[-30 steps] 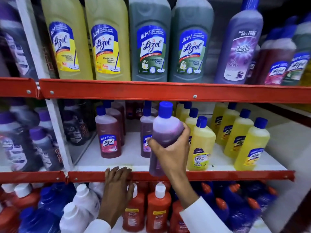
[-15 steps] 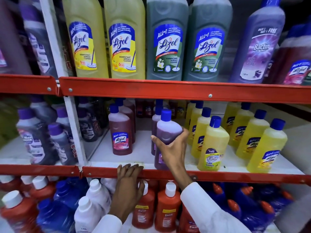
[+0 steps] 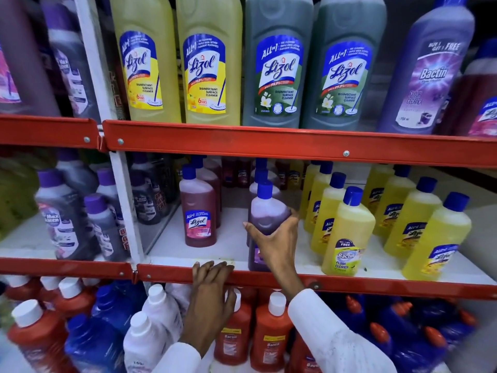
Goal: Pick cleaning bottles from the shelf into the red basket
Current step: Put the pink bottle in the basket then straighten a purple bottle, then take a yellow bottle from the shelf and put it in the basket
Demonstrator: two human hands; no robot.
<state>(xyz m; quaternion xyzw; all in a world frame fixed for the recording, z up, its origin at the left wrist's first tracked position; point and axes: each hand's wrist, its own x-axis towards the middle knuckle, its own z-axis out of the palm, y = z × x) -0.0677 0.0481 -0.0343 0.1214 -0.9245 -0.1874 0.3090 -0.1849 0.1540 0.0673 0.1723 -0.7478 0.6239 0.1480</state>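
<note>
My right hand [image 3: 277, 244] is wrapped around a purple cleaning bottle [image 3: 266, 214] with a blue cap, which stands upright on the middle shelf [image 3: 231, 246] near its front. My left hand [image 3: 209, 297] rests flat with its fingers over the red front rail [image 3: 172, 273] of that shelf, holding nothing. A dark red Lizol bottle [image 3: 198, 211] stands left of the purple one. Yellow bottles [image 3: 348, 232] stand in rows to its right. The red basket is out of view.
Large yellow, green and purple bottles [image 3: 277, 63] fill the top shelf behind a red rail [image 3: 295, 144]. Grey-purple bottles [image 3: 61, 214] sit in the left bay past a white upright [image 3: 123, 200]. Orange, white and blue bottles [image 3: 269, 329] crowd the bottom shelf.
The purple bottle was lifted off the shelf a second ago; now it sits lower and further back, standing on the shelf with my right hand still on it. The view shifted left.
</note>
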